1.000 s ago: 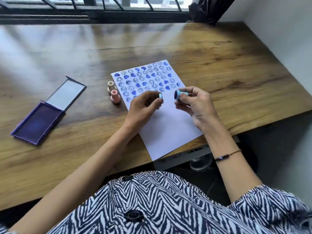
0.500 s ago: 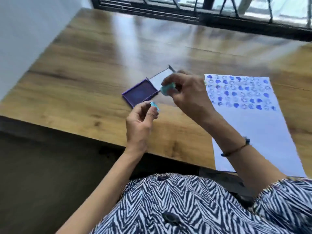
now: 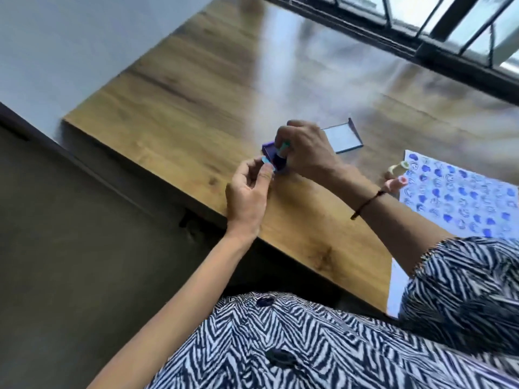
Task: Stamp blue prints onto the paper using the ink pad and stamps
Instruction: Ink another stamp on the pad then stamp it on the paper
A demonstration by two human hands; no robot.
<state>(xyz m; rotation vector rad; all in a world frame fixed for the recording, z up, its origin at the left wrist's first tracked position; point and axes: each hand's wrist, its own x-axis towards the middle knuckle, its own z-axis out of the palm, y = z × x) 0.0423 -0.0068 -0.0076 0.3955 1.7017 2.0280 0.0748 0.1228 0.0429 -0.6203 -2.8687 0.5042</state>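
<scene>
— Daylight enters through the barred window [image 3: 438, 26] at upper right; we see its panes blown out to near white.

— We note a broad pale glare running down the wooden table [image 3: 213, 88] from that window, washing out the grain at the far end.

— The whole frame is soft with motion blur; we find the prints on the paper [image 3: 460, 197] smeared, and the right hand [image 3: 304, 151] and left hand [image 3: 248, 192] without crisp edges.

— The left half sits dim: we read the floor below the table edge as flat grey-brown shadow.

— Wide-angle distortion tilts the table and bends the window bars toward the corner.
</scene>
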